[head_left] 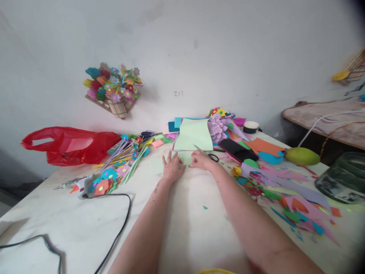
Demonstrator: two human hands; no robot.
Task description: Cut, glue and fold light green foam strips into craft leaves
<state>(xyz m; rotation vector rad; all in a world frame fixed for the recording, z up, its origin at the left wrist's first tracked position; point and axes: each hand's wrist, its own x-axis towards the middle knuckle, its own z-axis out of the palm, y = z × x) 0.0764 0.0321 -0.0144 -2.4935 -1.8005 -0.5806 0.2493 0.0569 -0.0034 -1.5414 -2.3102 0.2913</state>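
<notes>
A small pale green sheet of paper (186, 156) lies flat on the table between my hands. My left hand (173, 169) rests on its left part with the fingers spread. At its right part, my right hand (202, 161) has the fingers curled in, thumb and fingertips together at the paper's edge. Scissors (213, 157) lie just behind my right hand, which partly covers them. A larger pale green sheet (195, 134) sits on a stack of coloured sheets beyond both hands.
To the left are a red plastic bag (81, 146), paper flowers (110, 175) and a glue gun (84, 186) with a black cord. A phone (238, 150), coloured paper scraps (296, 207), a green fruit (302, 156) and a glass jar (343, 179) stand or lie to the right.
</notes>
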